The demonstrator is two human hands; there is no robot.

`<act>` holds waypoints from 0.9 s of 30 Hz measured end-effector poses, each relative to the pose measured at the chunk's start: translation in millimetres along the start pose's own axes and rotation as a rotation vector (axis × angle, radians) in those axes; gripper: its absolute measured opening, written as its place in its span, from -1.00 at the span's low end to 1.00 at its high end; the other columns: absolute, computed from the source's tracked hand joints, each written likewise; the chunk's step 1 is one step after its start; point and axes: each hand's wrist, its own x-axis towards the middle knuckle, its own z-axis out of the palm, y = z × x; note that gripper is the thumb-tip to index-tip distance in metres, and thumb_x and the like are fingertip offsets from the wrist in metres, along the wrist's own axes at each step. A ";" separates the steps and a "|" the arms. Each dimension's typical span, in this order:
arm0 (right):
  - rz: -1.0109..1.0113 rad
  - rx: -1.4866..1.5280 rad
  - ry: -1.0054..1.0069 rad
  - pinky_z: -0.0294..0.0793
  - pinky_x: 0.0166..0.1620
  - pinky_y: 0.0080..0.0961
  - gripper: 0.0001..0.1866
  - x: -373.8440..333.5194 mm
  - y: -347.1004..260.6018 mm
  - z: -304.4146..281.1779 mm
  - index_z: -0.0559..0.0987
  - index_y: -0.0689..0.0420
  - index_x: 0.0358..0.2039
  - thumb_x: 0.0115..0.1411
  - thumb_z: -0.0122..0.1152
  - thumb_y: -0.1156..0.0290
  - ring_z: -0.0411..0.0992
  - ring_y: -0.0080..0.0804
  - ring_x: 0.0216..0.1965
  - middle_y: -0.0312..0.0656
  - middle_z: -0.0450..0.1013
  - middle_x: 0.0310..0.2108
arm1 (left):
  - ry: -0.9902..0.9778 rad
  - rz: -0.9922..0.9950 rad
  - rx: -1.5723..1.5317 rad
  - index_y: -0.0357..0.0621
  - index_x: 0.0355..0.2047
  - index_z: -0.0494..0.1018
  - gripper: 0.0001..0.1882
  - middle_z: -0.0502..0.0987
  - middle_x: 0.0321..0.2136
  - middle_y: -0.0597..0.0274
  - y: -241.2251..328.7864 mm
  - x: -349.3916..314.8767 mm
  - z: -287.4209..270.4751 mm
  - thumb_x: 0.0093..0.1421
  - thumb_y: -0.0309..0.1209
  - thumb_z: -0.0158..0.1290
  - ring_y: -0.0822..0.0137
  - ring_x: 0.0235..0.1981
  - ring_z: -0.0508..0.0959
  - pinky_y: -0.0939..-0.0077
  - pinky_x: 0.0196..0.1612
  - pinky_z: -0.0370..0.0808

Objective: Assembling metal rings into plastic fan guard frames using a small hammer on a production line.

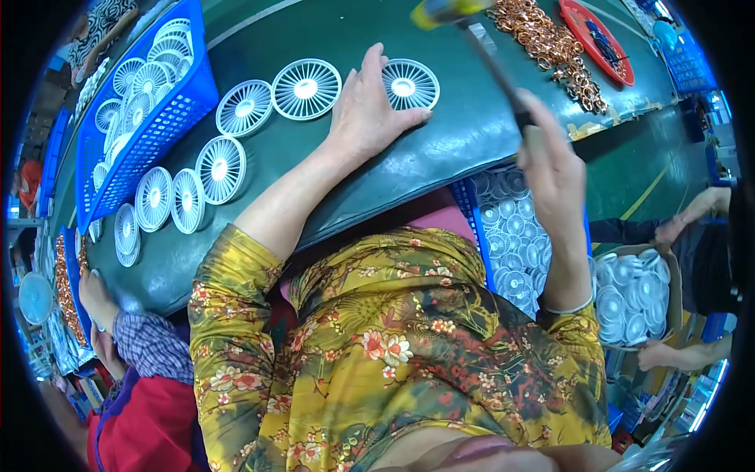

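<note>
On the green table, my left hand (366, 118) curves around a white round spoked grille (410, 83), its thumb along the near edge and its fingers at the left edge. My right hand (550, 161) grips a hammer (491, 51) by its dark handle. The yellow hammer head is raised above the table, to the upper right of that grille. Left of my left hand, more grilles run in a curved row, starting with a large white grille (306, 89) beside my wrist and ending with a tilted white grille (127, 234).
A blue basket (149, 145) of grilles stands at the left. Copper-coloured rings (550, 51) lie far right beside a red tray (578, 16). Below the table edge are a blue crate (480, 228) and a box (675, 303) of white parts. Other people's hands (96, 303) work nearby.
</note>
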 end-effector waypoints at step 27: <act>-0.027 -0.127 -0.198 0.50 -0.15 -0.32 -0.65 1.9 6.4 34.7 0.45 0.11 0.09 0.28 0.03 0.44 0.53 -0.06 -0.12 0.04 0.49 -0.06 | -0.093 0.055 0.269 -0.31 0.31 -0.12 0.18 0.38 0.05 -0.27 -29.1 -10.8 -57.7 -0.13 0.03 0.29 -0.04 0.14 0.37 0.00 0.35 -0.02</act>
